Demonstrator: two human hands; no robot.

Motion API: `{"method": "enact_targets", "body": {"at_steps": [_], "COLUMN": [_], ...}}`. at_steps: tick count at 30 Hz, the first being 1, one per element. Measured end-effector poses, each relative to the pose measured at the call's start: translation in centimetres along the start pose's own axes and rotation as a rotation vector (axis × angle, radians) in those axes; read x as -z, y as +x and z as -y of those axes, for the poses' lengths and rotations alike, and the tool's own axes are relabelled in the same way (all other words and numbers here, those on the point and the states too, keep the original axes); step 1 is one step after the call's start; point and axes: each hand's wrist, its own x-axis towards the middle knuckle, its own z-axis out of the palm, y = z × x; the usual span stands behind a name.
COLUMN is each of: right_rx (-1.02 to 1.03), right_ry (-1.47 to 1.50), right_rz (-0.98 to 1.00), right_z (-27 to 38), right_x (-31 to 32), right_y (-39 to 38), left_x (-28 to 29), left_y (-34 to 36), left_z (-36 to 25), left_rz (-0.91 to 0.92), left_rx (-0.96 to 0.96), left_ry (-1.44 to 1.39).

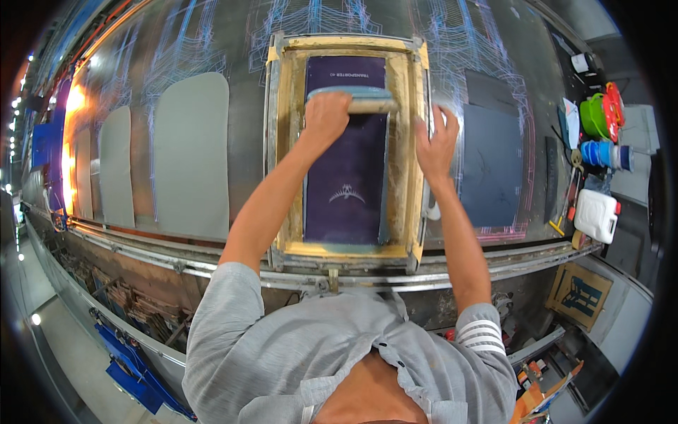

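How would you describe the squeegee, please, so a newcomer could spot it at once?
On the long table, find the yellowish frame around a purple panel. Across the panel's far part is the squeegee, gripped by the person's left hand. Unlike the flat grey sheets left of the frame, it is a narrow tan and blue-grey bar.

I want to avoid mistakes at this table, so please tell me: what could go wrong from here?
The squeegee might tilt or press unevenly, since the left hand alone holds it, toward its left end. The frame might shift: the right hand is at its right edge, with no full grip visible. If it slides right, it could rub the dark panel lying beside it.
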Motion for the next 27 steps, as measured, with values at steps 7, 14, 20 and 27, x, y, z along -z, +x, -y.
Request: {"method": "enact_targets", "body": {"at_steps": [7, 14, 20, 27], "right_rx": [0.329, 0.424, 0.337, 0.387], "right_ry": [-0.074, -0.268, -0.183, -0.057], "right_rz": [0.643, 0.755, 0.731, 0.810], "right_z": [1.6, -0.5, 2.1, 7.8], "right_x": [-8.3, -14.9, -9.4, 1.7], "right_y": [20.2, 23.8, 11.5, -7.3], "left_x": [1.4, -1.2, 0.8, 5.0], "left_y": [16.3, 19.0, 7.4, -13.9], "left_z": [4.2, 7.8, 2.8, -6.2], "left_rz": [0.297, 0.264, 0.334, 0.386], "left_rx": [0.018, -0.036, -0.008, 0.087], "left_ry": [0.134, 0.117, 0.111, -0.064]}}
